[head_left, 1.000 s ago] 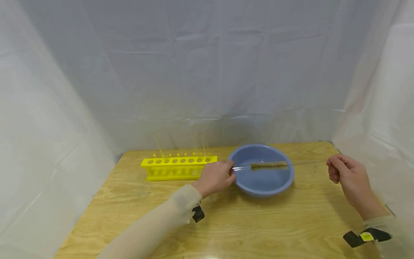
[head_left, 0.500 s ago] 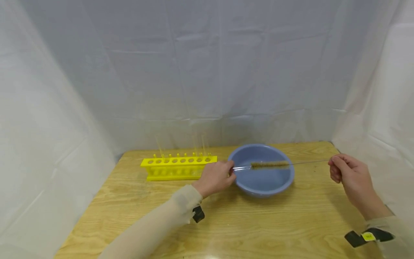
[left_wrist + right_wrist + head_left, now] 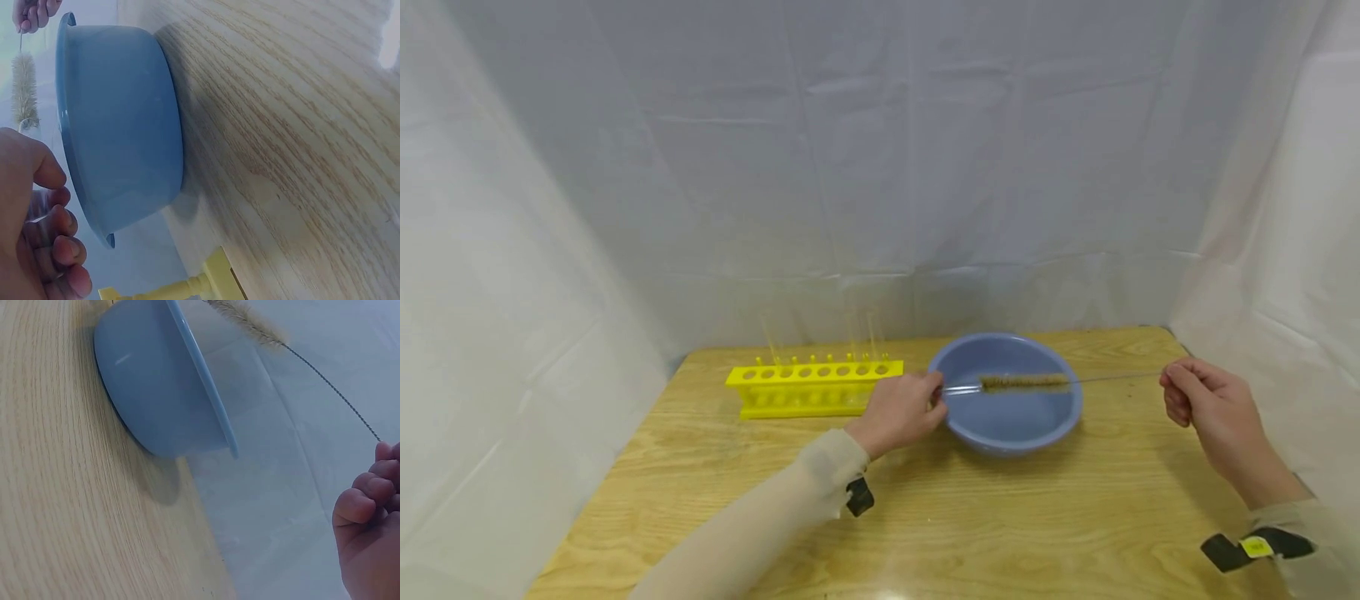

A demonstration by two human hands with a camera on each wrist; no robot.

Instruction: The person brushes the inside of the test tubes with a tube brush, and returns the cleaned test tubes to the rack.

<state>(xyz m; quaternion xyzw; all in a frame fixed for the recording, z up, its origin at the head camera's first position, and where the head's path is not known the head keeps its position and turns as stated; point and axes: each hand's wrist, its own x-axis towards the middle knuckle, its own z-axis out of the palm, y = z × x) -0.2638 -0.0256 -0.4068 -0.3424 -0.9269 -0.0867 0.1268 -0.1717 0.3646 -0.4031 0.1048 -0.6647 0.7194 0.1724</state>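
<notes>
The left hand [image 3: 902,410] grips a clear tube [image 3: 961,389], and the right hand [image 3: 1213,408] pinches the thin wire of a fuzzy brush [image 3: 1025,382].

The tube and the brush make almost 1 straight line, up above a blue bowl [image 3: 1011,444] on the wooden surface [image 3: 1000,525]. The left end of the tan fuzz is at the tube's right end; how much of it is inside is too small to tell. The left hand's fingers curl round the tube, at the left edge of the bowl. The right hand is well to the right of the bowl, with its fingers bent in. To the left sits a yellow rack [image 3: 808,411], where 3 clear tubes [image 3: 771,337] poke up. A pale sheet [image 3: 865,167] hangs on the far side.
</notes>
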